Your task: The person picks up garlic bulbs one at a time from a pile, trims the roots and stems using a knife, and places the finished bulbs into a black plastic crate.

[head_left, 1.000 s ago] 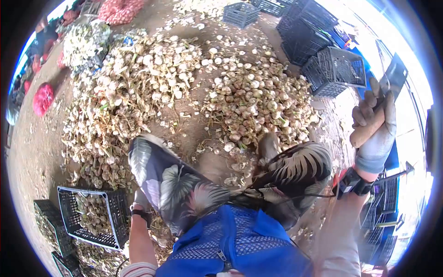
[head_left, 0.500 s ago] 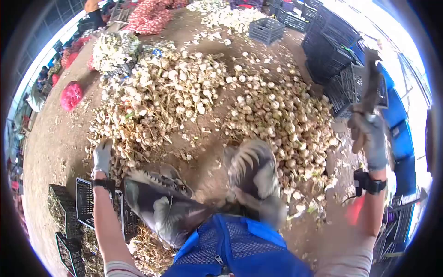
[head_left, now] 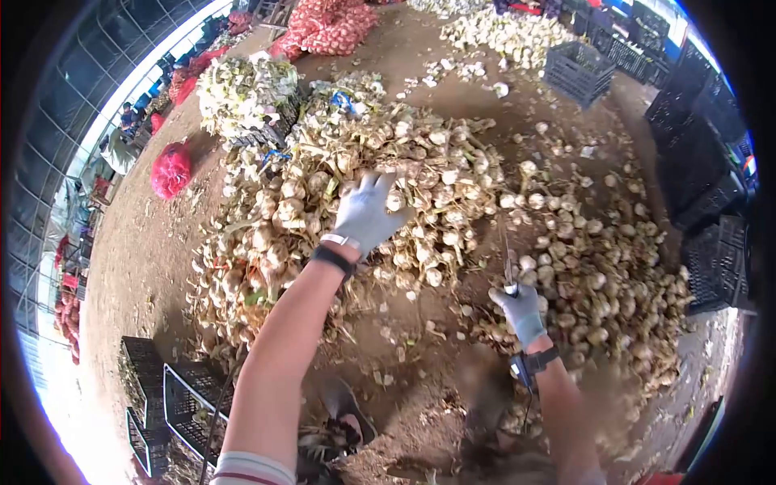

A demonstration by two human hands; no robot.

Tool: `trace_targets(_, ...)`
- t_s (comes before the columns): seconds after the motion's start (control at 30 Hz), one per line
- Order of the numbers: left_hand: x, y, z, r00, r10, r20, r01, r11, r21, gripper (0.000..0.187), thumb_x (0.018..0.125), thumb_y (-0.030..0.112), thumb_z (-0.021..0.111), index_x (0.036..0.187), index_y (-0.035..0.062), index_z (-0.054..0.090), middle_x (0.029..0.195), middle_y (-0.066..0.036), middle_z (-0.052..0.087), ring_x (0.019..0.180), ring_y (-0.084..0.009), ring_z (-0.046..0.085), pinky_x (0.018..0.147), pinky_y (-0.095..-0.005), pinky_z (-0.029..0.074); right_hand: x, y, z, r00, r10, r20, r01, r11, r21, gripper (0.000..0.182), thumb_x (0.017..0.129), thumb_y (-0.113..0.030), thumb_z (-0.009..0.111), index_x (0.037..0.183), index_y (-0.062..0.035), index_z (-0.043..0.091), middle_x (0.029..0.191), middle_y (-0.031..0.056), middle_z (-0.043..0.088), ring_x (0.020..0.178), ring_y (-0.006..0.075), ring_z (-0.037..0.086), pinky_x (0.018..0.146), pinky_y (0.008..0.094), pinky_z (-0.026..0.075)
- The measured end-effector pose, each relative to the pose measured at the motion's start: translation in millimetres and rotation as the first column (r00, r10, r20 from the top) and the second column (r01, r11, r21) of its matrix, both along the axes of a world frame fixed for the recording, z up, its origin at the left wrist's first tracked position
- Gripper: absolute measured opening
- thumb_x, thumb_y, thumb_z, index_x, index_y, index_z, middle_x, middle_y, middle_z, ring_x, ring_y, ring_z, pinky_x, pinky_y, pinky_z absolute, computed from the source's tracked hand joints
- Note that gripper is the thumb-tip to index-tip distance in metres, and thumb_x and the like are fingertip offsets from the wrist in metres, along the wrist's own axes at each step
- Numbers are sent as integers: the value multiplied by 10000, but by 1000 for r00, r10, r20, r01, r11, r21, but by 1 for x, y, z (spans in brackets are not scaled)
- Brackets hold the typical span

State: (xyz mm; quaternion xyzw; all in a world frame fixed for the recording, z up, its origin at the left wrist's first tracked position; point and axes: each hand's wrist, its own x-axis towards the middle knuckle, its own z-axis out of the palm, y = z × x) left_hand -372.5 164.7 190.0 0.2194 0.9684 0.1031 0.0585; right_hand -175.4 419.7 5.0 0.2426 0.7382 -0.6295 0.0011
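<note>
My left hand [head_left: 368,214], in a pale work glove, reaches over the left heap of garlic [head_left: 275,234] with its fingers spread. It is at the bulbs and holds nothing that I can see. My right hand [head_left: 521,311], gloved too, is closed around the handle of a knife [head_left: 507,255]. The blade points away from me and shows nearly edge-on, over the soil between the two heaps. Just right of that hand lies the second heap of garlic bulbs [head_left: 598,291]. Dry stalks and leaves are mixed into the left heap.
A crate heaped with trimmings [head_left: 246,97] stands behind the left heap, near a pink net bag [head_left: 170,170]. Red sacks of garlic [head_left: 327,28] lie at the back. Black crates [head_left: 715,263] are stacked right; another crate [head_left: 579,73] stands far back. More crates [head_left: 190,404] are lower left.
My left hand has moved from the left edge of the heap to over its middle. My right hand has swung the knife from the far right down and inward. The view has shifted forward.
</note>
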Motion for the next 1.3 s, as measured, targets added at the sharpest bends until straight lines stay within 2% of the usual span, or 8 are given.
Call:
trace_targets(0.5, -70, 14, -98, 989, 120, -88, -127, 988, -86, 728, 718, 274, 735, 1392, 104, 522, 1406, -194, 505, 1246, -365, 532, 1025, -430, 484, 5, -5, -31, 977, -172, 129, 206, 922, -328, 234, 878, -46, 721, 1090, 35, 667, 865, 3, 655, 673, 76, 611, 594, 236, 513)
trace_targets(0.73, 41, -54, -161, 575, 424, 699, -637, 769, 58, 849, 859, 174, 696, 1551, 64, 217, 1571, -208, 275, 1370, -283, 423, 1048, -372, 477, 37, -25, -47, 983, -175, 62, 185, 926, -328, 221, 879, -71, 714, 1073, 32, 688, 821, -7, 664, 685, 73, 619, 580, 242, 486)
trace_targets(0.9, 134, -59, -206, 803, 189, 565, -220, 975, -14, 633, 851, 264, 735, 1400, 44, 511, 1359, -205, 572, 1256, -346, 551, 1106, -424, 409, 66, -29, -43, 982, -115, 147, 144, 969, -200, 242, 869, -95, 727, 1075, 28, 693, 853, 3, 688, 754, 57, 620, 638, 227, 490)
trace_targets(0.97, 147, -49, -200, 943, -265, -202, 298, 941, 157, 378, 838, 278, 729, 1100, 12, 667, 1003, -120, 696, 765, -243, 677, 653, -316, 576, 72, -30, -42, 975, -141, 174, 189, 936, -297, 247, 862, -102, 740, 1066, 28, 692, 845, -1, 683, 756, 55, 618, 641, 226, 492)
trace_targets(1.03, 114, -14, -159, 992, -120, 23, 110, 957, 270, 301, 832, 304, 741, 931, 23, 690, 975, -116, 693, 644, -215, 636, 547, -285, 536, 76, -27, -52, 976, -113, 188, 156, 960, -231, 253, 857, -101, 756, 1062, 30, 687, 839, -1, 675, 737, 62, 617, 634, 230, 517)
trace_targets(1.17, -31, 6, -166, 772, -32, -635, 3, 999, -46, 925, 830, 574, 706, 1481, 28, 338, 1261, -244, 596, 668, -244, 620, 570, -360, 543, 66, -33, -27, 956, -126, 263, 198, 943, -267, 280, 872, -75, 704, 1121, 47, 664, 877, 29, 694, 714, 97, 644, 630, 229, 490)
trace_targets(1.2, -52, 16, -159, 964, 219, 153, -251, 938, 241, 1140, 792, 652, 697, 1570, 60, 113, 1259, -254, 595, 547, -170, 547, 442, -259, 466, 67, -33, -32, 961, -120, 249, 183, 953, -243, 295, 872, -91, 710, 1124, 54, 660, 858, 33, 695, 664, 90, 632, 616, 223, 482)
trace_targets(1.3, -67, 33, -148, 955, 260, 143, -264, 964, 7, 1204, 798, 610, 706, 1574, 100, -60, 1190, -273, 616, 476, -102, 467, 377, -192, 385, 62, -30, -14, 952, -121, 281, 203, 938, -282, 300, 865, -131, 741, 1099, 43, 671, 837, 21, 679, 647, 77, 615, 595, 229, 488)
